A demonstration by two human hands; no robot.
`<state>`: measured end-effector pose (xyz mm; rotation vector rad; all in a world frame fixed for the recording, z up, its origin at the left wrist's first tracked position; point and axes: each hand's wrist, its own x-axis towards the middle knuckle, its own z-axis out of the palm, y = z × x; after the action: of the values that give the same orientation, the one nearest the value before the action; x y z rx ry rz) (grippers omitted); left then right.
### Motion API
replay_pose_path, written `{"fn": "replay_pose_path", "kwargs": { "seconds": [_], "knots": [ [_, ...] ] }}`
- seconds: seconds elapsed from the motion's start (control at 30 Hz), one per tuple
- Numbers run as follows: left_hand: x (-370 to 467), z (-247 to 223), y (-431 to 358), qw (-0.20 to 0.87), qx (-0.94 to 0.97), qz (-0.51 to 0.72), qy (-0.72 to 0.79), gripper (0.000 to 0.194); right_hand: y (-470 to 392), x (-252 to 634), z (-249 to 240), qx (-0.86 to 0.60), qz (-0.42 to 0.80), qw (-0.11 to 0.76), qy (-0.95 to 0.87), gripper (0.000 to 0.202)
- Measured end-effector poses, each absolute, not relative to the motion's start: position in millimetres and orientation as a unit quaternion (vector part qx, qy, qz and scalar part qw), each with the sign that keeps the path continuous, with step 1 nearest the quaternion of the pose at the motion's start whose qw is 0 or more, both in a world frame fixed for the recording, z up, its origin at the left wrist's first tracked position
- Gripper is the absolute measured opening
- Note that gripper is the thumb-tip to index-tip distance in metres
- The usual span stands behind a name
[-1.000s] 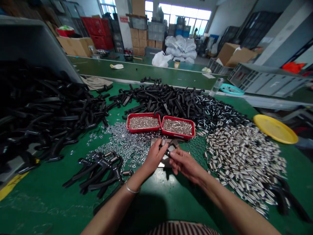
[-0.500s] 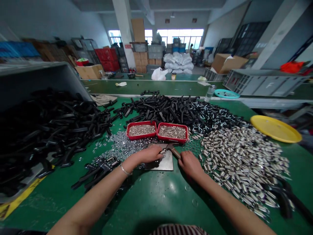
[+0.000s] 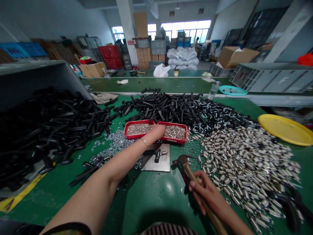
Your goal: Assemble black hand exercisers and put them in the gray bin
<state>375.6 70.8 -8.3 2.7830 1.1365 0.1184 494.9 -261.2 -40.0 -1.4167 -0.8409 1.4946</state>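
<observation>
My right hand [image 3: 204, 189] grips the wooden handle of a claw hammer [image 3: 187, 166], its head just right of the metal plate. My left hand [image 3: 158, 131] reaches over the right red tray [image 3: 179, 140], which holds small metal pins [image 3: 175, 132]; its fingers are hidden and blurred. Beside that tray stands the left red tray [image 3: 126, 132], filled with small metal pieces [image 3: 139, 128]. On the square metal plate [image 3: 156, 167] lies a black handle part [image 3: 157, 155] with a small silver spring-like piece [image 3: 164, 152] at its right end.
Shiny metal cylinders [image 3: 244, 163] heap on the right. Black parts [image 3: 166, 107] pile behind the trays and fill a grey crate [image 3: 66, 70] at left. Nuts [image 3: 114, 143] scatter left of the plate. A yellow lid [image 3: 286, 129] lies far right.
My left hand has left the part on the plate and moved up to the right red tray. The right hand has drawn the hammer back toward me and to the right.
</observation>
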Motion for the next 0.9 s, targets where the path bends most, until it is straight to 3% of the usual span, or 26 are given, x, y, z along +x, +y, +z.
{"fn": "replay_pose_path", "kwargs": {
  "seconds": [0.2,0.37,0.47,0.6,0.9],
  "knots": [
    [386.1,-25.7,76.8,0.069,0.916,0.049,0.393,0.011,-293.4,471.5,-70.0,-0.569,0.619,0.455,-0.293,0.040],
    [378.7,-15.9,67.6,0.085,0.904,0.138,0.395,0.024,-267.3,495.7,-60.3,-0.658,0.498,0.464,-0.323,0.041],
    [352.3,-9.0,52.7,0.178,0.888,0.214,0.366,0.020,-252.7,504.3,-45.7,-0.644,0.480,0.501,-0.321,0.042],
    [304.3,-15.0,15.5,0.347,0.838,0.248,0.341,0.016,-247.3,502.8,-45.6,-0.627,0.549,0.455,-0.315,0.038],
    [284.4,-55.1,-4.9,0.380,0.813,0.257,0.359,0.015,-218.8,480.9,-50.7,-0.609,0.539,0.453,-0.367,0.034]
  ]
}}
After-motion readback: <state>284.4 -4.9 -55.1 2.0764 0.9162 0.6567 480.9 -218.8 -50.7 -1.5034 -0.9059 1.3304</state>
